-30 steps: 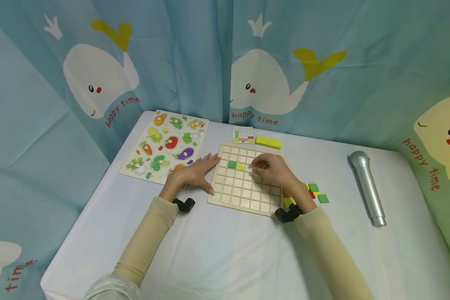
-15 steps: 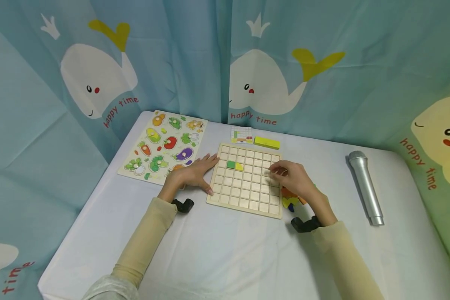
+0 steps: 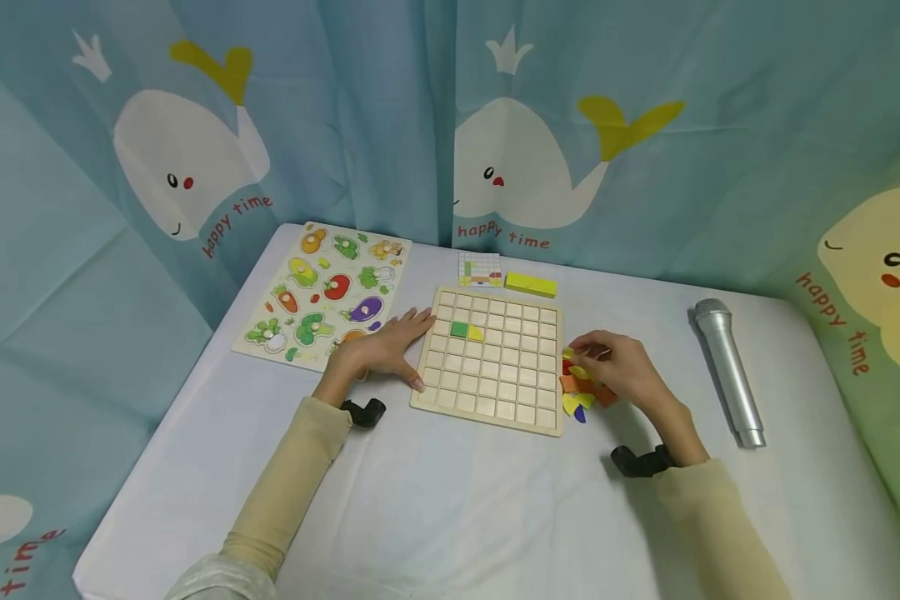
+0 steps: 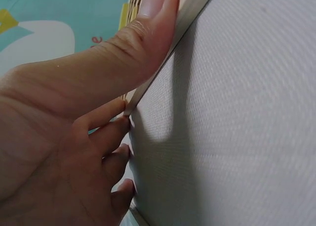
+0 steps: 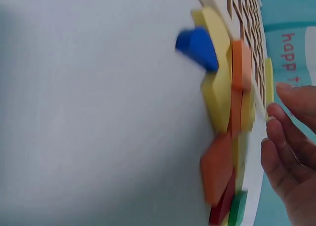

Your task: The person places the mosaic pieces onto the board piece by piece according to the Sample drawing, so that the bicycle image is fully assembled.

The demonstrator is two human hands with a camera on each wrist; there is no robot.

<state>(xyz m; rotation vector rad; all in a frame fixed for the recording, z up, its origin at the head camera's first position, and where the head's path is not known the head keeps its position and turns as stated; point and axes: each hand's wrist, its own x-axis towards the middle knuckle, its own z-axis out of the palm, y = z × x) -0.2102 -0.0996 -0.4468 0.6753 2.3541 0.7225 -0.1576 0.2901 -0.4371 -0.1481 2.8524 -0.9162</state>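
Observation:
A wooden grid board (image 3: 487,387) lies flat on the table. In it sit a green square tile (image 3: 459,329) and, right beside that, a yellow tile (image 3: 476,333) with one rounded side. My left hand (image 3: 381,350) rests at the board's left side, fingers spread along the edge; in the left wrist view the thumb (image 4: 148,38) lies on the rim. Over the loose tiles right of the board hovers my right hand (image 3: 624,367), fingers loosely bent. The right wrist view shows nothing between its fingers. Orange (image 5: 217,169), yellow (image 5: 217,100) and blue (image 5: 198,47) tiles lie below it.
Behind the board are a small pattern card (image 3: 480,269) and a yellow box (image 3: 530,285). A vegetable puzzle board (image 3: 326,329) lies at the left, partly under the left hand's view. A silver microphone (image 3: 731,375) lies at the right. Curtains (image 3: 390,125) hang behind the table.
My right hand has moved rightward from over the grid board to the loose tiles beside it, uncovering the board's right side. The left hand has stayed at the board's left edge.

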